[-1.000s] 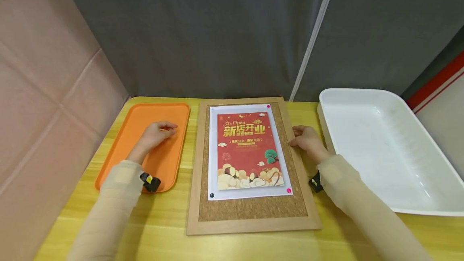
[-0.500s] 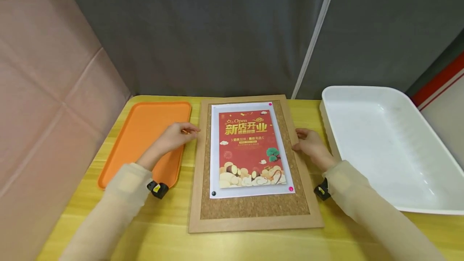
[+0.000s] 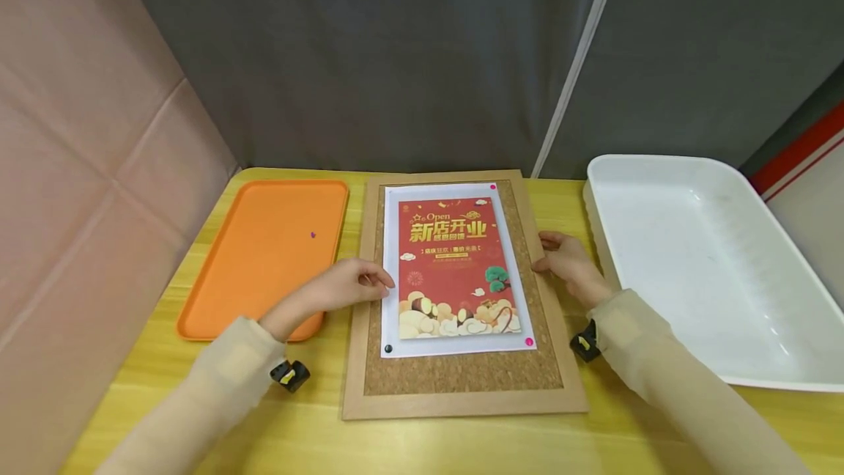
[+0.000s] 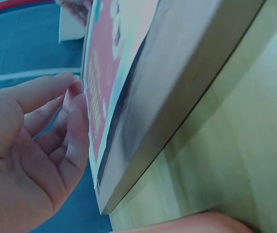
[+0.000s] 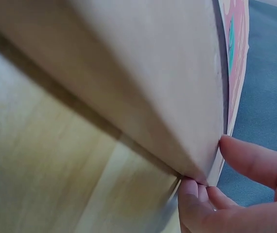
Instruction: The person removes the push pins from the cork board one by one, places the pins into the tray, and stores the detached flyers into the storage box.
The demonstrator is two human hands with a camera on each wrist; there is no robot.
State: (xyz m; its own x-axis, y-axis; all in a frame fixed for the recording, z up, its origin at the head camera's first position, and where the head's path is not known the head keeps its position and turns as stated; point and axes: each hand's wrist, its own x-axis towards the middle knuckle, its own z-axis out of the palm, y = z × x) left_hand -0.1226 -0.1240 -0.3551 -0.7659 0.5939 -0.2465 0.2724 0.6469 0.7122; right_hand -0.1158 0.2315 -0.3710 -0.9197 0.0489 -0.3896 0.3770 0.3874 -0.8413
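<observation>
Corkboard point(image 3: 463, 374) is set on a wooden tabletop point(image 3: 422, 449), its red shop-opening poster point(image 3: 455, 292) held by pushpins point(image 3: 530, 342) visible at three corners. Its right edge is pinched in the right hand's point(image 3: 572, 266) grip; the left hand point(image 3: 349, 284) is held at the poster's left margin, fingers bent, any contents indiscernible. Pinning work seems in hand; steady support appears called for next.

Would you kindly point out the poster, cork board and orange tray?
Poster point(image 3: 455, 271), head view: its red printed middle.
Cork board point(image 3: 463, 376), head view: bare cork near its lower edge.
Orange tray point(image 3: 257, 259), head view: its bare floor.
</observation>
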